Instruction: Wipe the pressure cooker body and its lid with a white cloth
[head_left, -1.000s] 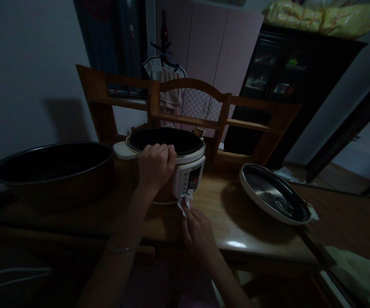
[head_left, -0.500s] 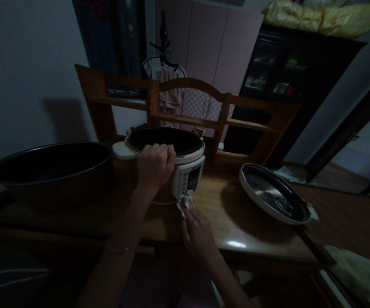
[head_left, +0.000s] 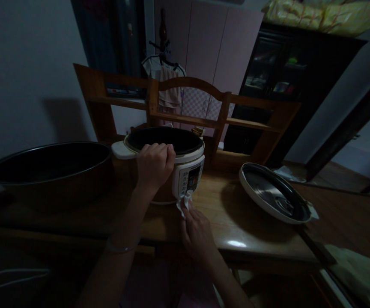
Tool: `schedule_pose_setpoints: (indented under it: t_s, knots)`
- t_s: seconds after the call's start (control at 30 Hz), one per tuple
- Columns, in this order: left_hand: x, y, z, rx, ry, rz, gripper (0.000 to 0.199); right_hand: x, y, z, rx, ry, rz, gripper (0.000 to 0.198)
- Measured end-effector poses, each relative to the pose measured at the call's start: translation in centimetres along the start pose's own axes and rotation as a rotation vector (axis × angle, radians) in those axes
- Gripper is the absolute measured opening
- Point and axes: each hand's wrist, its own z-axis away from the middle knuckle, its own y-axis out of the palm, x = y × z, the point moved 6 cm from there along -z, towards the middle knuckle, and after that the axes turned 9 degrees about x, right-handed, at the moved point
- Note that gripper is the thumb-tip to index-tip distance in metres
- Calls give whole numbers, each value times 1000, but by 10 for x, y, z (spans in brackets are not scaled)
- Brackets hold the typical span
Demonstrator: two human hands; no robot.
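A white electric cooker [head_left: 189, 164] with a dark inner pot stands open on the wooden table [head_left: 236, 222]. My left hand [head_left: 154, 164] grips the cooker's near rim, fingers curled over the edge. My right hand [head_left: 196, 231] pinches a small white tissue [head_left: 185, 202] and presses it against the bottom of the cooker's button panel. A bracelet sits on my left wrist.
A large dark basin [head_left: 48, 169] sits on the table to the left. The cooker's lid [head_left: 273, 194] lies upside down to the right. A wooden shelf rack [head_left: 185, 113] rises behind the cooker. A dark cabinet [head_left: 278, 72] and pink wardrobe stand farther back.
Almost nothing has moved. My right hand with the tissue has shifted very slightly at the panel's lower edge; my left hand keeps its grip on the rim.
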Motion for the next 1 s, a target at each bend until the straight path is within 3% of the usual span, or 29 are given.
schedule_pose_setpoints:
  t_s: [0.73, 0.9, 1.0]
  knots:
    - [-1, -1, 0, -7, 3, -18, 38, -1, 1, 0, -19, -12, -11, 59]
    - [-2, -2, 0, -7, 6, -17, 38, -1, -11, 9, -29, -34, -69, 56]
    - [-2, -2, 0, 0, 6, -8, 38, -13, -27, 18, -126, 28, -162, 50]
